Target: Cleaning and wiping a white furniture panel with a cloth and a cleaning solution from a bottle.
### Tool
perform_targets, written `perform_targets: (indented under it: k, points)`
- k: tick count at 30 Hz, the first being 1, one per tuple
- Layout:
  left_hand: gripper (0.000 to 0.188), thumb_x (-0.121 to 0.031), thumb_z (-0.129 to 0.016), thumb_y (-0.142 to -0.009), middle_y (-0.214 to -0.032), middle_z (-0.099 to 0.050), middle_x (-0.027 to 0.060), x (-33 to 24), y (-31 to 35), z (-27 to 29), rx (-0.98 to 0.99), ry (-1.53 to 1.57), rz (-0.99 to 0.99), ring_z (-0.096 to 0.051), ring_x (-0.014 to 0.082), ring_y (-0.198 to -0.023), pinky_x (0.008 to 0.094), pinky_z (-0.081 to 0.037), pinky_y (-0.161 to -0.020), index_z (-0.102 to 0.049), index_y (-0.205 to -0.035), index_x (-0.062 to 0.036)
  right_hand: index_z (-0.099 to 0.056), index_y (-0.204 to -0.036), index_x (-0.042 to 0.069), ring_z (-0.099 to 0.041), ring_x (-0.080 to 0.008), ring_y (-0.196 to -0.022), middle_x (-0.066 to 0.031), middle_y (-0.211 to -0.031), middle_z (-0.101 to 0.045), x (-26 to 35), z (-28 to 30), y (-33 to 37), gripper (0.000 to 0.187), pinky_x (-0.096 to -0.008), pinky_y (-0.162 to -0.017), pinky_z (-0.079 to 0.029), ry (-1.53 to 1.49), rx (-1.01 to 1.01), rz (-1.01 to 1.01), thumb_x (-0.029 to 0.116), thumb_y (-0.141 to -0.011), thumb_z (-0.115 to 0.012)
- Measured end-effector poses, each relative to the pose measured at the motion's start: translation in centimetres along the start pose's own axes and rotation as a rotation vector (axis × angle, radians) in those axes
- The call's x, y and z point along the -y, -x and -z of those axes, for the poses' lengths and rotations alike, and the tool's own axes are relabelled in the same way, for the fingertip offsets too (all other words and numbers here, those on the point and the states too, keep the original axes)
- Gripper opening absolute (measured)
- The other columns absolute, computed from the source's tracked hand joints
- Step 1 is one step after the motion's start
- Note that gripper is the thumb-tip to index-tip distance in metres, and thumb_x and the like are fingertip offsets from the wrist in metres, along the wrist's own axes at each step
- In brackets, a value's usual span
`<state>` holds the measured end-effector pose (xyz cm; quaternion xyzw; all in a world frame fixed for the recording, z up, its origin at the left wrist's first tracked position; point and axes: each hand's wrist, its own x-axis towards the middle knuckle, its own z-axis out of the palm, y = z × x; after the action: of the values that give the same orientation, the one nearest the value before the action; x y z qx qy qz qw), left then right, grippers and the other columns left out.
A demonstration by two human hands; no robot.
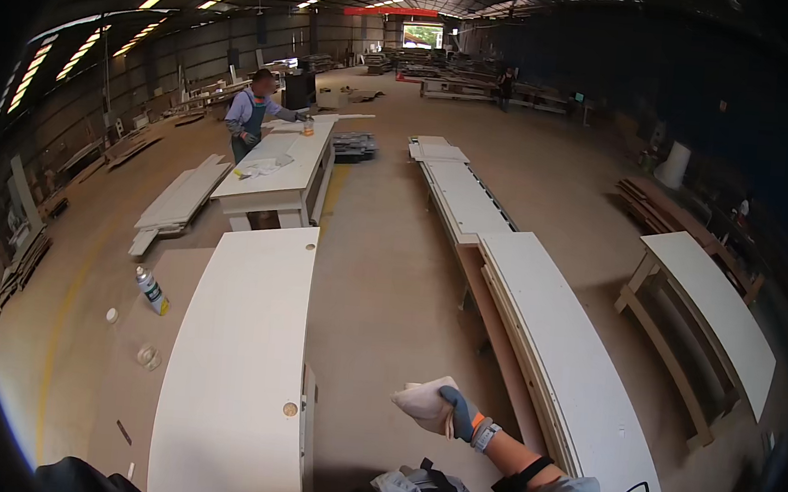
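A brown floor (395,237) runs down a long hall, with worktops on both sides. The left worktop (244,327), long and white, stands near the person, with a round mark (289,409) close to its right edge. Across the aisle, white boards (559,319) lie stacked, their edges showing on the aisle side. At the right, well apart, is a white-topped side worktop (717,313) on wooden legs. Beyond the left worktop is the far worktop (264,188); a co-worker (254,115) in overalls stands at its left side, one gloved hand near an orange bottle (308,127) on it. A brown board (146,402) lies just left of the left worktop.

The pale, folded cloth (423,403) is over the aisle, between the left worktop and the white boards. The right hand (464,413), in a dark glove, grasps the cloth by its right end; the rest sticks out to the left of the fingers. The left hand is out of view, so I cannot tell its state.

On the brown board stand a spray can (151,292) and, nearer the person, a clear jar (148,356). A watch (486,435) circles the right wrist. A white cap (112,315) sits left of the can.
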<state>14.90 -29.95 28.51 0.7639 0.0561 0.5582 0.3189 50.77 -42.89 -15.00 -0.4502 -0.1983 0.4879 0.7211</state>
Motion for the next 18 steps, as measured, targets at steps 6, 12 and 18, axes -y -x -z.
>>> perform_targets:
  k: [6, 12, 18]
  points:
    - [0.047, -0.033, -0.043, -0.098, -0.116, -0.06, 0.0165, 0.0, 1.1, 1.4, -0.073, -0.052, -0.01, -0.062, 0.0249, -0.096, 0.0374, -0.049, -0.087, -0.051, -0.125, 0.005, -0.038, -0.138, -0.004, -0.052, -0.0295, -0.121, -0.0179, -0.136, -0.048, 3.2, -7.8, 0.1, 0.063, -0.0388, -0.106, -0.038, -0.247, 0.129, -0.138, 0.042, -0.094, -0.042]
    - [0.046, -0.032, -0.042, -0.098, -0.117, -0.06, 0.0157, 0.4, 0.9, 1.8, -0.15, -0.09, -0.019, -0.062, 0.0243, -0.097, 0.0367, -0.05, -0.086, -0.053, -0.124, 0.005, -0.037, -0.141, 0.001, -0.049, -0.0311, -0.125, -0.0158, -0.14, -0.046, 9.5, -15.5, 1.7, 0.063, -0.0438, -0.108, -0.035, -0.707, 0.206, -0.154, 0.043, -0.094, -0.043]
    - [0.038, -0.009, -0.057, -0.09, -0.12, -0.058, 0.02, 14.7, 3.2, 3.3, 0.101, -0.576, 0.336, -0.056, 0.031, -0.111, 0.0377, -0.044, -0.096, -0.051, -0.125, 0.005, -0.038, -0.14, 0.003, -0.051, -0.0263, -0.122, -0.0139, -0.136, -0.05, 8.3, -16.6, 0.2, 0.057, -0.0394, -0.106, -0.038, -0.596, 0.05, -0.08, 0.038, -0.096, -0.044]
